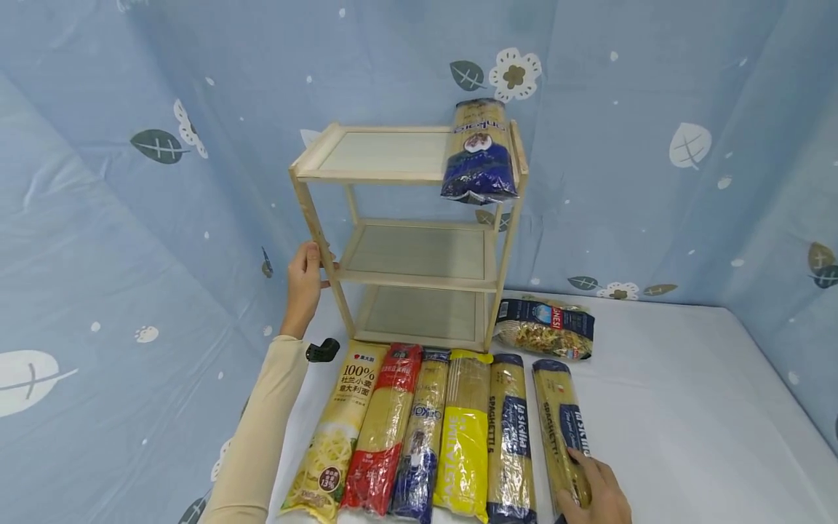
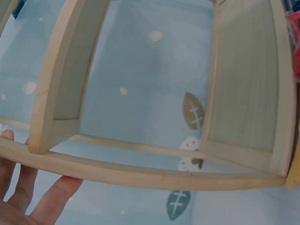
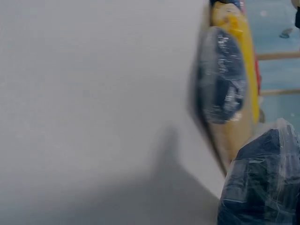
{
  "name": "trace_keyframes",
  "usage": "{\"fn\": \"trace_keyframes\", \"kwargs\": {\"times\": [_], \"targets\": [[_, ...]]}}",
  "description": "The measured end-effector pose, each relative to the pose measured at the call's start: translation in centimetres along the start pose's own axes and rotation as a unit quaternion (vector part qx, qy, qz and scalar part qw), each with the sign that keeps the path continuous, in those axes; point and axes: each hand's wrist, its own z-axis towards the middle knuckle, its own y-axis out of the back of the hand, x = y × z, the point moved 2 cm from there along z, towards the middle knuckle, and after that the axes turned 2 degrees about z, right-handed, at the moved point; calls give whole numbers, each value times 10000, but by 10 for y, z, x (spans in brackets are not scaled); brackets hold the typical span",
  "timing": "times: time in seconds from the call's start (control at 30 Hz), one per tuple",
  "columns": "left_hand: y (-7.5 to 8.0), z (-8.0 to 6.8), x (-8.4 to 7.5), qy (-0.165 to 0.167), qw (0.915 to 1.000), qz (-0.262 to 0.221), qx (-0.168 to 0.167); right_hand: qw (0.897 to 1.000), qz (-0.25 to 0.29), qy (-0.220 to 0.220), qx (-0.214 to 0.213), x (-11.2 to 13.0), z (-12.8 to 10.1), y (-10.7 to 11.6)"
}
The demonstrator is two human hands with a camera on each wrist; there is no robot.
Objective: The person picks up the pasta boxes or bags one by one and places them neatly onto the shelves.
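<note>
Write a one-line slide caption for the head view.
Left hand steadies wooden rack; right hand rests on rightmost spaghetti pack.

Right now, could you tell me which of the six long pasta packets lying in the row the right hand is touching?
The rightmost spaghetti packet, with the dark blue label; the right hand rests on its near end. The other five lie untouched to its left.

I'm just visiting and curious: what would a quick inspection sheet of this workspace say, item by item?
Surface: white table, cloth-covered.
Job's things: wooden rack with three shelves; one pasta bag on its top shelf; six long pasta packs in a row in front, the rightmost pack under the right hand; a short pasta bag beside the rack.
Clutter: small black object near the left sleeve.
Hands: left hand grips the rack's front left post; right hand rests on the rightmost pack.
Cables: nothing seen.
Surroundings: blue leaf-print curtain all round.
</note>
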Motion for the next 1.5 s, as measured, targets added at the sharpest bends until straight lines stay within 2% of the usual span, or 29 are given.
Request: {"fn": "trace_keyframes", "kwargs": {"times": [0.2,0.27,0.5,0.83,1.1,1.5], "targets": [[0,0,1,-34,10000,-12,14,9966,93,166,-799,8,-8,15],[0,-1,0,-18,10000,-24,13,9954,173,161,-931,12,-9,22],[0,-2,-4,10,10000,-67,16,9938,216,288,-1049,28,-8,50],[-1,-2,-4,38,9999,95,-24,9797,380,1089,-1637,55,-4,81],[-1,0,-2,-23,10000,-78,-36,9777,417,1313,-1583,79,4,107],[-1,-1,-2,-109,9999,9,-121,9523,541,2230,-2012,109,13,147]]}}
